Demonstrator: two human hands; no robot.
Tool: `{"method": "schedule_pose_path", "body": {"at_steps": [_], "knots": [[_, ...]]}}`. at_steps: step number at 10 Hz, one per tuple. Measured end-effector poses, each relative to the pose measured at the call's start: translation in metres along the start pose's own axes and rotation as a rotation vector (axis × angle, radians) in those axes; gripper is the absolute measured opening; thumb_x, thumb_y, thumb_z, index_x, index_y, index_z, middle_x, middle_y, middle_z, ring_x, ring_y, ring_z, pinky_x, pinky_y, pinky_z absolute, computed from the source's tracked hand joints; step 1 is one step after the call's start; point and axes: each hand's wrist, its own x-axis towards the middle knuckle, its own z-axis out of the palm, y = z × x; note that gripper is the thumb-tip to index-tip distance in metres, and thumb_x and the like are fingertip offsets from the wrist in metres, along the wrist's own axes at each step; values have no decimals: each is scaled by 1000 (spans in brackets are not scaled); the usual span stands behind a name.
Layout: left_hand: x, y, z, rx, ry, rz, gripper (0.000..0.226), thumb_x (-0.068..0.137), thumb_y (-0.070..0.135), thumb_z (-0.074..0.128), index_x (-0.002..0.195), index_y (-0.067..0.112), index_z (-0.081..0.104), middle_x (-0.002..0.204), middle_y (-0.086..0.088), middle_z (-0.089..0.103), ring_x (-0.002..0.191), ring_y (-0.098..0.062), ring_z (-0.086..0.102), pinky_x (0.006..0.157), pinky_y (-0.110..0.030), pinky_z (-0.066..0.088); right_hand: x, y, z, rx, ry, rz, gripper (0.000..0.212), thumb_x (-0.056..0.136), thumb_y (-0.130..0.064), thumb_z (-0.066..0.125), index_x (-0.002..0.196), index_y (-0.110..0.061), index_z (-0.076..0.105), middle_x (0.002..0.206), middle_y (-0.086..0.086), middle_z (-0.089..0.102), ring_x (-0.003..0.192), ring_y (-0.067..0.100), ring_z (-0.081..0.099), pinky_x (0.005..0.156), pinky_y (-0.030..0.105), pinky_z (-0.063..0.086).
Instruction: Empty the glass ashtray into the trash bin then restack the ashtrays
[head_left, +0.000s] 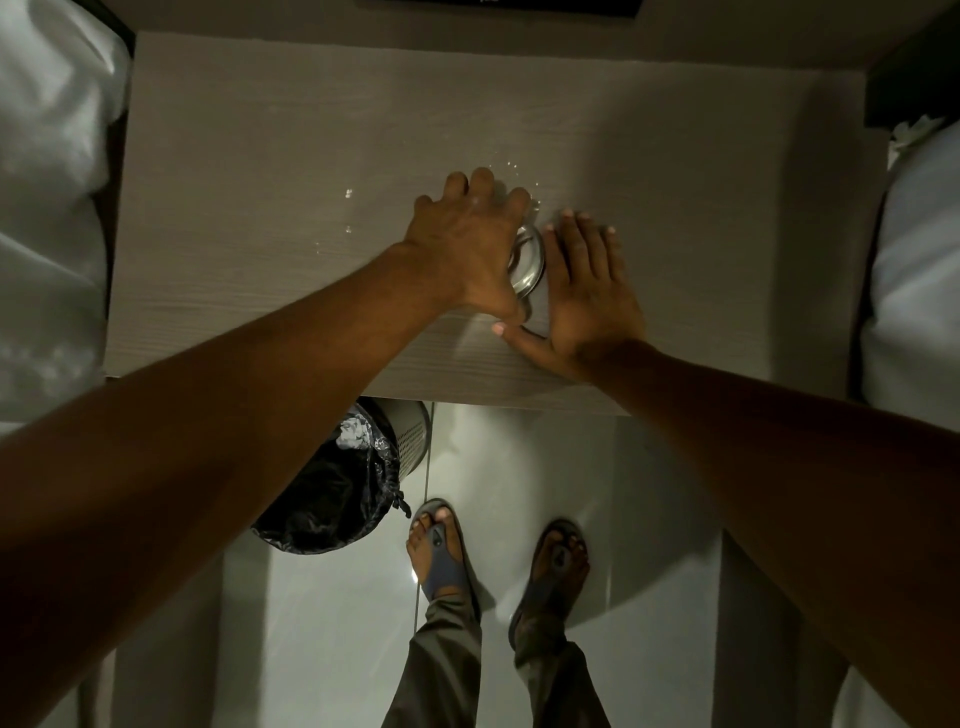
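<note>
— So, how far is the task, do you think?

— Near the end, I would say, but I cannot be certain. The left hand (467, 244) lies over the ashtrays (527, 260) on the counter (260, 208), fingers spread and curved down around the rim, so it seems to grasp them from above. Only a round shiny edge shows between the two hands; the rest is hidden under the palm.

— And the other hand?

— The right hand (582, 291) is flat and released, fingers straight, pressed against the right side of the same edge. It holds nothing; I think it only steadies the pile.

— Is it one ashtray or two?

— I cannot tell. The visible part looks like glass or bright metal, and I cannot see if one sits inside another.

— Was the glass one emptied already?

— The trash bin (363, 467) stands on the floor under the counter edge, with a black liner and something pale crumpled inside, but no ash that I can recognise. Both hands are up at the counter, well apart from the bin, so my judgement is that the emptying is done and the restacking is in hand. What remains, probably, is to let go. Small shiny specks (348, 193) lie on the counter near the left hand
</note>
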Motion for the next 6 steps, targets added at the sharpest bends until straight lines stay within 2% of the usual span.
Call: {"method": "schedule_pose_path", "body": {"at_steps": [4, 6], "knots": [[-3, 1, 0, -35, -9, -6, 120, 46, 63, 83, 146, 21, 31, 144, -14, 35, 131, -35, 35, 94, -54, 45, -2, -2, -5, 20, -4, -4, 121, 86, -89, 36, 160, 6, 24, 167, 31, 21, 158, 44, 16, 128, 59, 11], [-23, -15, -14, -118, 23, -61, 125, 46, 73, 75, 149, 23, 25, 150, -10, 30, 135, -34, 32, 97, -54, 41, -3, 1, -14, 38, -71, -4, 135, 77, -96, 36, 160, 9, 19, 168, 32, 18, 158, 45, 14, 129, 57, 6]]}}
